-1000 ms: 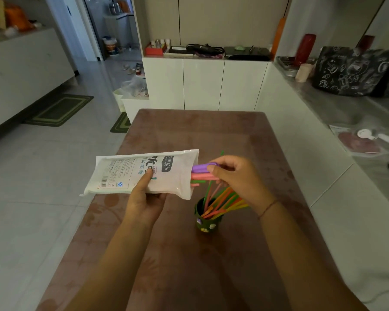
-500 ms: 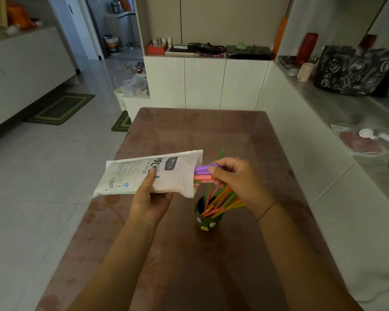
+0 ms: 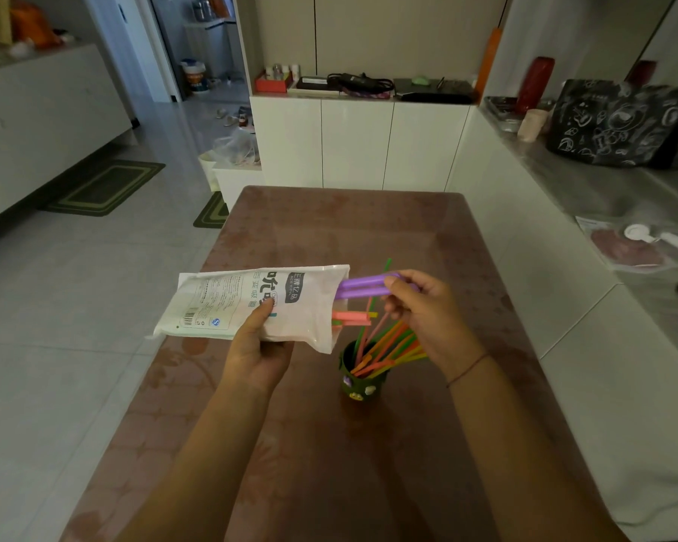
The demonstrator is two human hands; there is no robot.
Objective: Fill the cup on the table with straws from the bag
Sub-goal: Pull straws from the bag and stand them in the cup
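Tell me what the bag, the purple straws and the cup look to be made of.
The bag: thin plastic film, white and printed, slightly glossy; it creases where the left hand grips it. The purple straws: smooth plastic tubes, evenly coloured with a faint sheen. The cup: dark green, matt, with small stuck-on decorations; possibly felt-covered or paper, too small to tell.

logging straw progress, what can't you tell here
- Head view: straw count inside the bag; its opaque white film hides it.
- Head view: gripped ends of the purple straws; the right hand pinching them covers those.
- Head view: bottom of the cup; straws crowd it.
- Head view: most fingers of the left hand; behind the bag.
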